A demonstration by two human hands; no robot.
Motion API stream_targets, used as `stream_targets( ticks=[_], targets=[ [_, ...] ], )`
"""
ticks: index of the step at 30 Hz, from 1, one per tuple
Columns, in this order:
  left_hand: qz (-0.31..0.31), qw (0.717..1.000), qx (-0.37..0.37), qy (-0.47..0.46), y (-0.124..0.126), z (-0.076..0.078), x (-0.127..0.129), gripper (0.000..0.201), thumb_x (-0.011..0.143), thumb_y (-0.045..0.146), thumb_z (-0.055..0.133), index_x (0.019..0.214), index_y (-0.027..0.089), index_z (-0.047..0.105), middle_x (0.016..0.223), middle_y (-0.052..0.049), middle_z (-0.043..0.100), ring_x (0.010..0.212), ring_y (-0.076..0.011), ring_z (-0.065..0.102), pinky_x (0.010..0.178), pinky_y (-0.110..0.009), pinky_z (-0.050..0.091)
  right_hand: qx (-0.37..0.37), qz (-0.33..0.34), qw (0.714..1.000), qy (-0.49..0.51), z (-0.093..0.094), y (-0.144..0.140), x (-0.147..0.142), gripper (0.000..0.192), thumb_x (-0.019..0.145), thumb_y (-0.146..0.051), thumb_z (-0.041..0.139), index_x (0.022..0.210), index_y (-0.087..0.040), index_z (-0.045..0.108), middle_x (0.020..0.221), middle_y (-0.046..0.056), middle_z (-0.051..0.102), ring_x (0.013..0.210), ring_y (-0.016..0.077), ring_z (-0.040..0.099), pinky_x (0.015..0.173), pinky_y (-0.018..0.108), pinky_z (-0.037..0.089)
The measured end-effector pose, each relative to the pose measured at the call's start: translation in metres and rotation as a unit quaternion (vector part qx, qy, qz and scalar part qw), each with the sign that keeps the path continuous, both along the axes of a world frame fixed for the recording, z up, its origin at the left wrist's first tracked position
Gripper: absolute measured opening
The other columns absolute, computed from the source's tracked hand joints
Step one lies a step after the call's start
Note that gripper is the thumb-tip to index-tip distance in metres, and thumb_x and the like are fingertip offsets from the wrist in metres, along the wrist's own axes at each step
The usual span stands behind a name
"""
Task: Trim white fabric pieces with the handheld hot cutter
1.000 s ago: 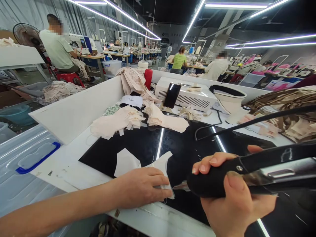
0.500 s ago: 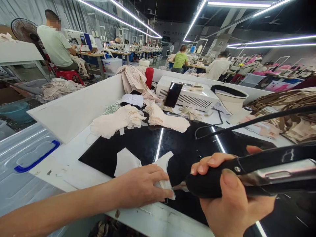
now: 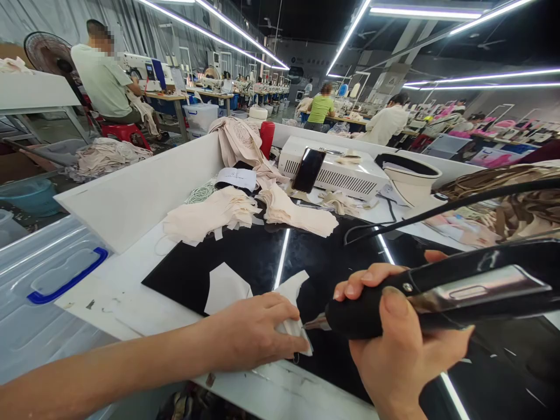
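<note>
My left hand [image 3: 256, 326] rests at the front edge of the black glossy board [image 3: 175, 274], its fingers closed over a small white fabric piece [image 3: 294, 286]. My right hand [image 3: 394, 344] is wrapped round a black corded hand-held tool [image 3: 371, 309] with a silver panel. The tool's narrow metal tip [image 3: 317, 322] points left and meets, or nearly meets, the fabric's edge beside my left fingertips; exact contact is unclear. Left of it, another white fabric piece [image 3: 225, 289] lies flat. My left thumb is hidden.
Two cream fabric stacks [image 3: 210, 216] [image 3: 301, 214] lie behind. A phone [image 3: 308, 169] leans on a vented white box [image 3: 345, 175]. The tool's black cable [image 3: 459, 207] arcs across the right. A clear bin [image 3: 44, 262] stands left. Several people sit farther off.
My right hand and the tool have shifted slightly left and up, and the tip sits a little higher along the fabric's edge. My left hand keeps its hold; the view has shifted slightly.
</note>
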State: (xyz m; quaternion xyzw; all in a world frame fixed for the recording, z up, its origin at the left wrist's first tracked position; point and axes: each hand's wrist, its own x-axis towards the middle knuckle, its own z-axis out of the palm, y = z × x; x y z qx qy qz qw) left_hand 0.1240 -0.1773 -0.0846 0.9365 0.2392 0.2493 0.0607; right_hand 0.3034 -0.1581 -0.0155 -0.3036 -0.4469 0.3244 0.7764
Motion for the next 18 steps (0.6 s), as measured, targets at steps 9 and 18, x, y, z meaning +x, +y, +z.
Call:
stream_targets(
  ticks=[9, 18],
  targets=[
    [0.019, 0.997, 0.033, 0.074, -0.015, 0.003, 0.0, 0.042, 0.102, 0.042, 0.069, 0.128, 0.009, 0.062, 0.117, -0.014, 0.067, 0.118, -0.0249, 0.062, 0.111, -0.038, 0.05, 0.008, 0.022, 1.0, -0.011, -0.002, -0.003, 0.002, 0.053, 0.076, -0.026, 0.084, 0.122, -0.026, 0.058, 0.072, -0.006, 0.069, 0.052, 0.0157, 0.059, 0.043, 0.032, 0.058],
    [-0.016, 0.998, 0.003, 0.062, 0.018, -0.001, -0.014, 0.032, 0.106, 0.046, 0.061, 0.119, 0.017, 0.065, 0.123, -0.011, 0.065, 0.116, -0.0233, 0.063, 0.117, -0.042, 0.043, 0.019, 0.014, 1.0, -0.014, -0.002, 0.001, 0.006, 0.05, 0.078, -0.026, 0.083, 0.122, -0.026, 0.06, 0.073, -0.006, 0.068, 0.051, 0.0157, 0.06, 0.043, 0.031, 0.056]
  ],
)
